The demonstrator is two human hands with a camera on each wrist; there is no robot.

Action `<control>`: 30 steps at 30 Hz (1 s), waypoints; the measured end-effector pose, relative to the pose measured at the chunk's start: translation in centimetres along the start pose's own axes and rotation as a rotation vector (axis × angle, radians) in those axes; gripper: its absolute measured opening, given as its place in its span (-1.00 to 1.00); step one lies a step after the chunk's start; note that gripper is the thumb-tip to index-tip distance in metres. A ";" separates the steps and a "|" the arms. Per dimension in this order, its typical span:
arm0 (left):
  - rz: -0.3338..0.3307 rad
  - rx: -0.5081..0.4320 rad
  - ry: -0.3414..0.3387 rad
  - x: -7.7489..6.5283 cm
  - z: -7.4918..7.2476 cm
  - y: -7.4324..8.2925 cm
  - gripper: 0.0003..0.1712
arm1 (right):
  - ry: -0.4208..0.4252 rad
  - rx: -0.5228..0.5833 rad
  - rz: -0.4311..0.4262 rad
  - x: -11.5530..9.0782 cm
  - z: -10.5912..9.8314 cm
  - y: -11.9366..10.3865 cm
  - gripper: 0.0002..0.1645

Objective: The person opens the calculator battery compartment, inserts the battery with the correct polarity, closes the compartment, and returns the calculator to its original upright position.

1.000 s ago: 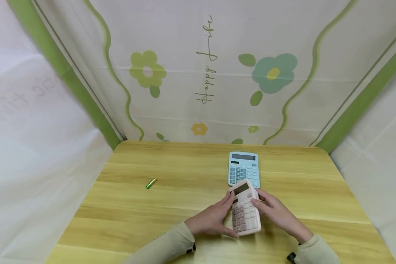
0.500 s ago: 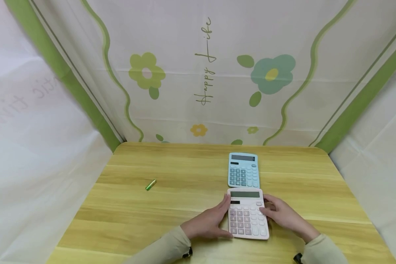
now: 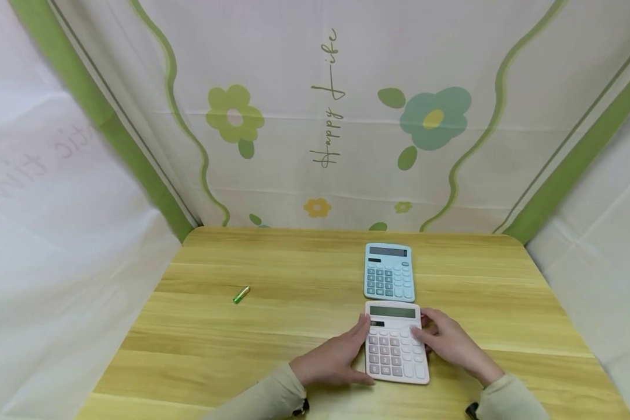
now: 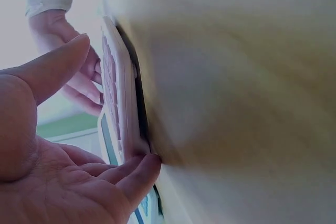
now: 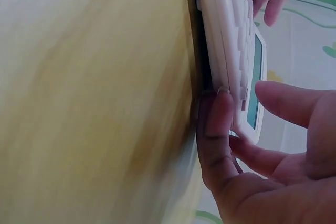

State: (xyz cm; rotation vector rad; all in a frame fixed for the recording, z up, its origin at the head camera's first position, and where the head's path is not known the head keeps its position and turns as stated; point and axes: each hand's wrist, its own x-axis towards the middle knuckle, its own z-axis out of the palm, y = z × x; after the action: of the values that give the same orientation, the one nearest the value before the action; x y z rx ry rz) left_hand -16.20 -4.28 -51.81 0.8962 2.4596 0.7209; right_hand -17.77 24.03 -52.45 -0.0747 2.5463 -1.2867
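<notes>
A pink calculator (image 3: 399, 344) lies face up on the wooden table, its display end close to the near edge of a blue calculator (image 3: 389, 272). Along its left side, my left hand (image 3: 333, 356) touches the casing with its fingertips; the left wrist view shows the thumb (image 4: 63, 66) apart from it. My right hand (image 3: 454, 343) holds the opposite edge, with curled fingers (image 5: 216, 135) against the side and the thumb over the keys. In the right wrist view, the far edge of the pink calculator (image 5: 223, 35) is seen side-on, near the tabletop.
A green battery (image 3: 241, 294) lies on the left part of the table (image 3: 205, 361). Behind the table's far edge hangs a white curtain (image 3: 289, 140) with printed flowers, and more white cloth hangs at both sides.
The pink calculator was tilted and overlapped the blue one; it has come down flat and straight below it. Both hands moved with it, and over the last half second it has barely shifted.
</notes>
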 end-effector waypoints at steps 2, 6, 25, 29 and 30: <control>-0.007 0.009 0.007 -0.3 0.1 0.2 0.35 | 0.011 -0.030 0.011 0.1 0.1 -0.2 -0.36; -0.007 0.020 0.023 -0.8 0.2 0.4 0.30 | 0.046 -0.132 0.010 0.7 0.3 -0.6 -0.41; 0.122 0.186 -0.075 3.4 1.1 3.2 0.14 | 0.123 -0.328 0.043 -0.3 -4.3 2.2 -0.25; 0.159 0.214 -0.112 4.3 1.7 4.2 0.15 | 0.129 -0.340 0.051 -0.9 -5.7 3.3 -0.24; 0.171 0.224 -0.119 4.4 1.9 4.4 0.15 | 0.131 -0.346 0.053 -1.0 -6.1 3.5 -0.24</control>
State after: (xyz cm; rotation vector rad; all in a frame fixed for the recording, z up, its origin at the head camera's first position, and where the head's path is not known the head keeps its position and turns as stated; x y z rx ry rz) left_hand -16.28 2.24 -51.53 1.2093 2.4108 0.4371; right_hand -18.16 31.03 -51.58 0.0071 2.8368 -0.8458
